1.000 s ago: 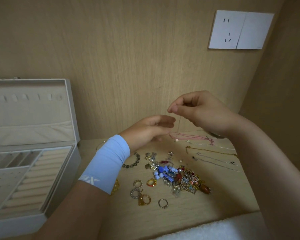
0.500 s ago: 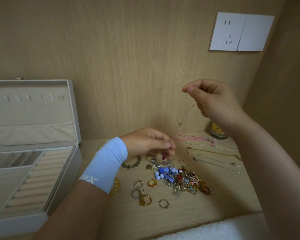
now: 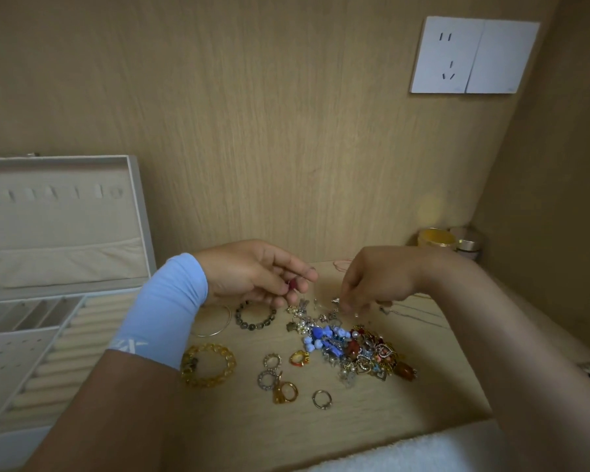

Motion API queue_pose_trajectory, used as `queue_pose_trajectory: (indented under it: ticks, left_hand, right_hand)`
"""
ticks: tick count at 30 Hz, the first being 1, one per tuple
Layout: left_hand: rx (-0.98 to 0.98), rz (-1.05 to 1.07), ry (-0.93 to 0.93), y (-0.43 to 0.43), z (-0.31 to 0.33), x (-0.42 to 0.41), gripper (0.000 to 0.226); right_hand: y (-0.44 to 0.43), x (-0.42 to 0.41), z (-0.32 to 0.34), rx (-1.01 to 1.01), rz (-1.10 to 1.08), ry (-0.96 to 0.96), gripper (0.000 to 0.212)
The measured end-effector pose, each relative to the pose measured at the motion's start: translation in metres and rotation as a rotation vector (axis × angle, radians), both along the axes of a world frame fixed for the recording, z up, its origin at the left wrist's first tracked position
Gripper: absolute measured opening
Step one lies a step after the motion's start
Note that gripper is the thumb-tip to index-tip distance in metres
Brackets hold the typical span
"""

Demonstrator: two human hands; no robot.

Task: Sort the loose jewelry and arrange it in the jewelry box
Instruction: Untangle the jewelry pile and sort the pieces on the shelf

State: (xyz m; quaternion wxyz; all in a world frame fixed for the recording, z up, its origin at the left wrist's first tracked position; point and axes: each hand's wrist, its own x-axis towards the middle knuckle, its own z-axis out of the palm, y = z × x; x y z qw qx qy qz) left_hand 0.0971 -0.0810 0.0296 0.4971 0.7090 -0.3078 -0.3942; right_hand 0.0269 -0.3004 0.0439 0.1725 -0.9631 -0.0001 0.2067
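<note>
Red bead [image 3: 292, 285] in pinch of left grip [image 3: 252, 274], just beside jewelry pile [image 3: 351, 349]; right grip [image 3: 375, 281] blurry, hold unclear.

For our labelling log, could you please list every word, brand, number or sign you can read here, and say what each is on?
"X": white logo at the cuff of the light blue sleeve; the rest of the mark is illegible.
Wall socket plate: only slots, plus a tiny corner mark too small to read.
Jewelry box: no text visible.
</note>
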Motion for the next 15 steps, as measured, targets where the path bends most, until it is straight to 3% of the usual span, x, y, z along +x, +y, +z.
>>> queue_pose_trajectory:
  ticks: [3, 6, 8, 11, 13, 15]
  left_hand:
    - [0.02, -0.01, -0.06, -0.002, 0.005, -0.001, 0.041]
    - [0.034, -0.016, -0.09, -0.004, 0.009, -0.003, 0.041]
    - [0.031, -0.013, -0.104, -0.005, 0.011, -0.005, 0.04]
    - [0.049, -0.01, -0.144, -0.004, 0.013, -0.006, 0.035]
    - [0.06, 0.001, -0.174, -0.002, 0.015, -0.006, 0.032]
    - [0.075, 0.045, -0.223, -0.001, 0.017, -0.006, 0.031]
  right_hand:
    - [0.006, 0.0, 0.0, -0.001, 0.062, 0.005, 0.006]
    - [0.008, 0.002, 0.002, 0.053, 0.031, -0.216, 0.021]
    - [0.013, 0.004, 0.001, 0.37, -0.03, -0.322, 0.04]
    - [0.023, 0.006, -0.007, 1.023, -0.114, -0.165, 0.047]
    - [0.025, 0.007, -0.013, 1.082, -0.143, -0.089, 0.033]
    - [0.023, 0.008, -0.016, 0.958, -0.132, -0.065, 0.022]
